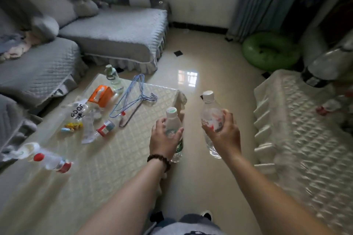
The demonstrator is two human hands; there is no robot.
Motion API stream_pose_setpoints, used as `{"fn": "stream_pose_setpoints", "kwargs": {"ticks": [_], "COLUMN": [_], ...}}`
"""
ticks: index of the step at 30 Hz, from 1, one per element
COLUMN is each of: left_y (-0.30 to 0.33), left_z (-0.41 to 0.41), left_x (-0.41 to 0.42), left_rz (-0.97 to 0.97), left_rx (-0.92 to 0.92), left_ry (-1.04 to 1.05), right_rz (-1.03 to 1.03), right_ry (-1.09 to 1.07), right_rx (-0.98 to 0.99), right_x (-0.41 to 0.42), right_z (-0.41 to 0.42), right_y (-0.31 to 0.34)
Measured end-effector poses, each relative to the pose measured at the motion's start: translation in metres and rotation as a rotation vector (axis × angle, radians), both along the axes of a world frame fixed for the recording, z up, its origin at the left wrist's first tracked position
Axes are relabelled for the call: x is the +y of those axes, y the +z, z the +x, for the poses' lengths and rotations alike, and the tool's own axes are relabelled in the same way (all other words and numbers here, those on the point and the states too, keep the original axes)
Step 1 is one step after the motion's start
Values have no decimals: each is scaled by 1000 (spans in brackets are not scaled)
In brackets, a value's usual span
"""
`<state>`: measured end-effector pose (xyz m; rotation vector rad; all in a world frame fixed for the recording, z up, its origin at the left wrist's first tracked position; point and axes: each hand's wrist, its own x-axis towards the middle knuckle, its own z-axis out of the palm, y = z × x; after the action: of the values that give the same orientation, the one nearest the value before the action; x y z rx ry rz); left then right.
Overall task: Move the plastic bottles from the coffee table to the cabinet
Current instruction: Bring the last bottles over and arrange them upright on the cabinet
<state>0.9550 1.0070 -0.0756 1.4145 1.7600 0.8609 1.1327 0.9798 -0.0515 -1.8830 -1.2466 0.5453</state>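
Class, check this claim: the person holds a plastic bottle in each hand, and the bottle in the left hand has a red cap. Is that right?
Not quite. The bottle in the left hand has a white cap with a green top, not red. The head view shows it. The rest stands: the right hand also holds a plastic bottle.

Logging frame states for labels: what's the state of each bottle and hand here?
left hand: shut on green-label bottle, upright, capped
right hand: shut on red-label bottle, upright, capped
red-cap bottle: lying on coffee table, capped
handled bottle: standing at table's far edge, capped
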Motion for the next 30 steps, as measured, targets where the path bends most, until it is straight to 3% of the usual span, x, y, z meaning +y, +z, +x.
{"fn": "stream_pose_setpoints", "kwargs": {"ticks": [9, 18, 30], "left_y": [3, -2, -38], "left_z": [176, 311, 486], "left_x": [6, 20, 115], "left_rz": [-27, -78, -141], "left_rx": [-19, -87, -12], "left_ry": [-350, -594, -935], "right_rz": [-9, -31, -101], "right_ry": [-327, -621, -986], "right_rx": [-4, 52, 140], "right_x": [-49, -83, -26], "right_z": [161, 260, 391], "right_y": [-10, -24, -63]}}
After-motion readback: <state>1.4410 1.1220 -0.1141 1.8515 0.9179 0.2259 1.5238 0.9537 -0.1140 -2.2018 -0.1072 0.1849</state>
